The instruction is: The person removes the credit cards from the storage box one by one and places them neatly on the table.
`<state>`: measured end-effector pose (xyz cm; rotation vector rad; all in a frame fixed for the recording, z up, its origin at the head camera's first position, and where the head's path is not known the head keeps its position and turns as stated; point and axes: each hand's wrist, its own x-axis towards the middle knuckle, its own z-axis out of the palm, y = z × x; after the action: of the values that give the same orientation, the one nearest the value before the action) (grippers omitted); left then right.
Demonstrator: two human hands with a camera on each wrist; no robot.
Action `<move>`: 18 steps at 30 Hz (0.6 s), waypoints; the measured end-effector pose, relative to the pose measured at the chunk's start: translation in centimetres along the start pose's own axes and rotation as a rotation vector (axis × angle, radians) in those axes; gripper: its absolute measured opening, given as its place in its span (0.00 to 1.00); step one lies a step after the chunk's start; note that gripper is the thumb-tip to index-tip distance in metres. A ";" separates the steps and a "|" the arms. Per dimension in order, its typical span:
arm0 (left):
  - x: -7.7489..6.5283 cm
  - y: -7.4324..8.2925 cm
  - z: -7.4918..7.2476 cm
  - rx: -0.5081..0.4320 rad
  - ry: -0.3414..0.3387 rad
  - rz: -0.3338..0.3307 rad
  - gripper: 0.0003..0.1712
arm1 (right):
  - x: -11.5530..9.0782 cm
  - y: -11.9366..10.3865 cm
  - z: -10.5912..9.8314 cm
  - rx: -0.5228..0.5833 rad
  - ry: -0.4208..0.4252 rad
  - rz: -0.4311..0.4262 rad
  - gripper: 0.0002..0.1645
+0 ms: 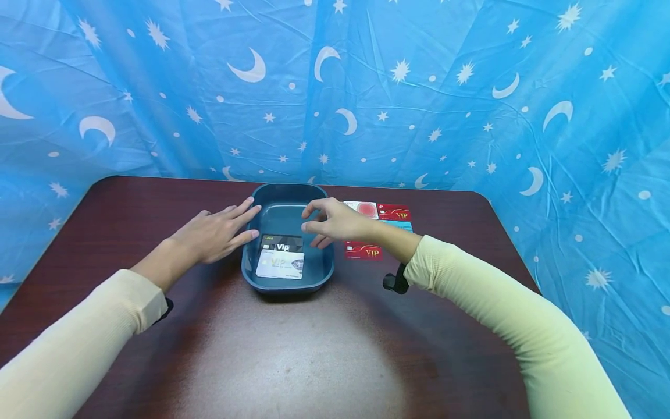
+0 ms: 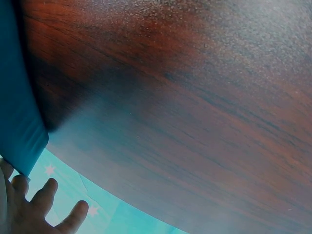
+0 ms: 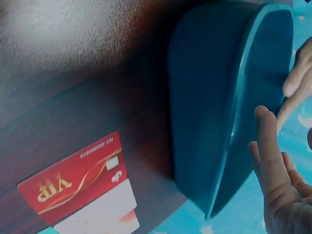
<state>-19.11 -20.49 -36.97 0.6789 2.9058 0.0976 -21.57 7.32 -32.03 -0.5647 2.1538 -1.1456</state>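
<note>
Dark bench (image 1: 293, 361), tray (image 1: 282, 218) pointing lengthwise away from me; my left grip (image 1: 211, 233) splayed beside it, right grip (image 1: 335, 221) loosely parted above, both empty.

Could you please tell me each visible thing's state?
Blue container: upright, holding cards.
Black card: lying partly covered.
Silver card: lying over the black card.
Red VIP cards: flat, print showing.
White card: flat, partly hidden.
Turquoise card: flat, partly hidden.
Left hand: outstretched, at the container.
Right hand: loosely bent, holding nothing.
Curtain: creased.

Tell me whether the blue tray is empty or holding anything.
Not empty: in the head view, the tray holds a white card partly covering a black card.
</note>
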 end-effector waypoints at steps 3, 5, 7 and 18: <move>0.1 0.0 0.0 -0.002 -0.006 -0.004 0.40 | 0.3 -0.1 0.6 -0.007 -0.022 0.023 0.25; 0.1 0.0 0.0 -0.003 -0.007 -0.006 0.40 | 0.6 -0.2 0.9 -0.011 -0.042 0.043 0.25; 0.1 -0.1 0.0 -0.006 -0.009 -0.008 0.40 | 0.9 -0.2 1.2 -0.014 -0.069 0.068 0.25; -0.1 0.0 0.0 -0.015 0.000 0.002 0.40 | 2.5 0.6 2.7 -0.078 -0.148 0.189 0.24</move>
<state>-19.01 -20.57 -36.94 0.6788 2.9018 0.1192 -21.51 4.56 -34.48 -0.4540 2.0810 -0.8936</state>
